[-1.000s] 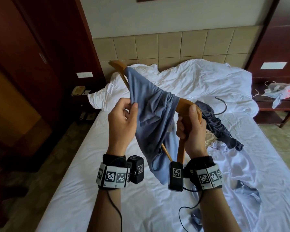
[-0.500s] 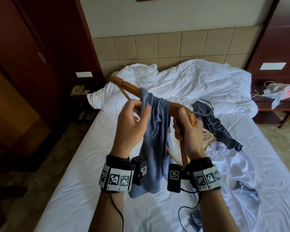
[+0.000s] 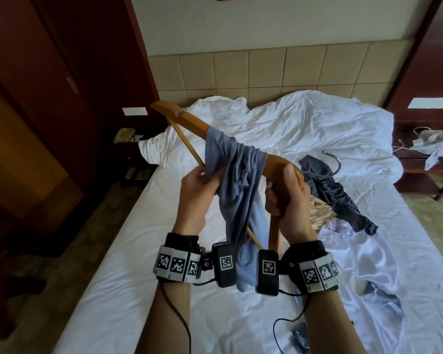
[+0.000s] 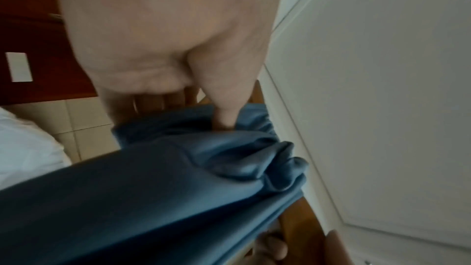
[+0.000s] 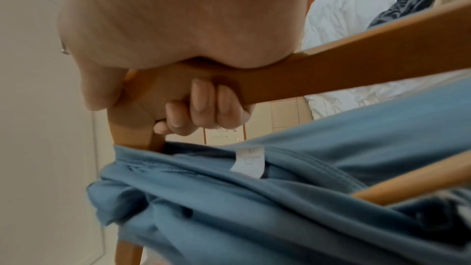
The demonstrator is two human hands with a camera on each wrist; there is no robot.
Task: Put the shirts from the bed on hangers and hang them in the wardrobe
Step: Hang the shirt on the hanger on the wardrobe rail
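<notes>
Now my right hand clamps the wooden hanger steady so my left hand, pinching the bunched blue shirt, can spread it along the arm.

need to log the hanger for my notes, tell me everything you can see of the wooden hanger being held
The wooden hanger is a triangular frame of warm orange-brown wood with flat, broad shoulder arms and a thin round bottom bar. It is held above the bed, tilted, one arm pointing up and away to the left. The right hand grips it at the apex; its hook cannot be made out. The blue shirt hangs bunched over the far arm, pinched by the left hand.
</notes>
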